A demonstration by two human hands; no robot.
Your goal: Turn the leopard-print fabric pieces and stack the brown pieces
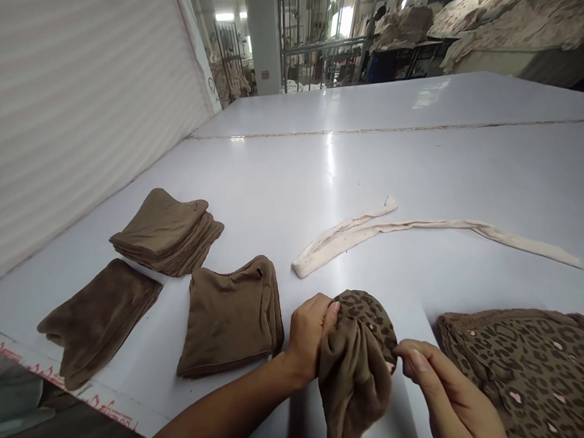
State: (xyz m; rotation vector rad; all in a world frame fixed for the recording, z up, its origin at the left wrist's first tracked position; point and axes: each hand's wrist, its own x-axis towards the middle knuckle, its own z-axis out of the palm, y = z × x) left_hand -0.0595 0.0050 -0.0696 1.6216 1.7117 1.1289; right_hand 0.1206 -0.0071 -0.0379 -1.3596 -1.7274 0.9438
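Observation:
At the near edge of the white table [347, 158] both my hands hold one small fabric piece [358, 355], plain brown on one side and leopard-print on the other. My left hand [310, 333] is closed on its left top edge. My right hand [437, 380] pinches its right edge between thumb and fingers. The lower part of the piece hangs toward me.
Three stacks of plain brown fabric pieces lie at left [169, 232], [100, 318], [231, 315]. A leopard-print pile [525, 364] sits at right. A long cream fabric strip [418, 229] lies across the middle. A corrugated shutter [74, 112] borders the left; fabric heaps and racks stand behind.

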